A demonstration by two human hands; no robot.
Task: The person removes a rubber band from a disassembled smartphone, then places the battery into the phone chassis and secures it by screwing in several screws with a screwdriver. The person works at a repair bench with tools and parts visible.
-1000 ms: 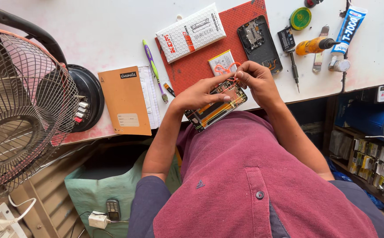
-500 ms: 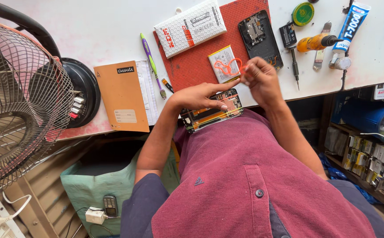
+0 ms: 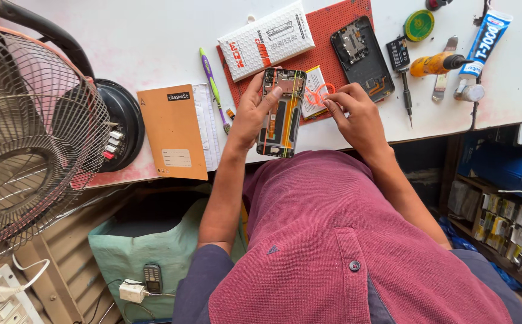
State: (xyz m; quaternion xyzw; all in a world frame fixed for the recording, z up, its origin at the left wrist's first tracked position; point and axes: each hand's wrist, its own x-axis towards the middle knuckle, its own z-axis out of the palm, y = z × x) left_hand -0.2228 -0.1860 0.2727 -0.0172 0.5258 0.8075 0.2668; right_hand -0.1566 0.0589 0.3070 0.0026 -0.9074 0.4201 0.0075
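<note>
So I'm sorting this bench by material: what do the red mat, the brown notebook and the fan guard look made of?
Red mat: probably rubber or silicone, matte, with a fine dotted texture. Brown notebook: paper with a plain matte card cover, white page edges showing beside it. Fan guard: thin metal wire, dull and dusty looking, possibly coated.

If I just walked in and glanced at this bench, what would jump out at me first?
Most likely the opened phone, its insides bared, held upright in the left hand at the table's near edge. Beside it, the right hand rests its fingertips on a flat battery lying on the red mat. At far left, a big wire-caged fan fills the view.
</note>
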